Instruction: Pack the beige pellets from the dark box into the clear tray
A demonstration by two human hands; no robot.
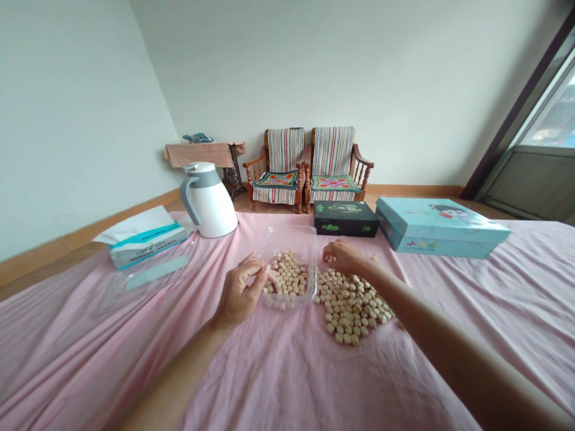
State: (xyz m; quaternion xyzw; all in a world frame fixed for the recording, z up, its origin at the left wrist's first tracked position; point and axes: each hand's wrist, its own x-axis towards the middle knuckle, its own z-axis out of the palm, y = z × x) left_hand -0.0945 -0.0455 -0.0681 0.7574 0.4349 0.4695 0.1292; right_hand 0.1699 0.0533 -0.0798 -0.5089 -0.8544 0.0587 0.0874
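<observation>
A clear plastic box point(309, 239) sits on the pink cloth, partly filled with small tan round pieces point(287, 276). To its right a loose pile of the same pieces point(353, 308) lies on the cloth. My left hand point(240, 293) rests at the box's left edge, fingers pinched together on something I cannot make out. My right hand point(344, 257) hovers over the far end of the pile, fingers curled down and closed; what they hold is hidden.
The pink cloth point(278, 371) covers the whole table. A white jug point(207, 200) and a tissue box point(146, 238) stand at the back left. A black box point(345, 218) and a light blue box point(438, 227) lie behind. Two wooden chairs point(308, 167) stand by the wall.
</observation>
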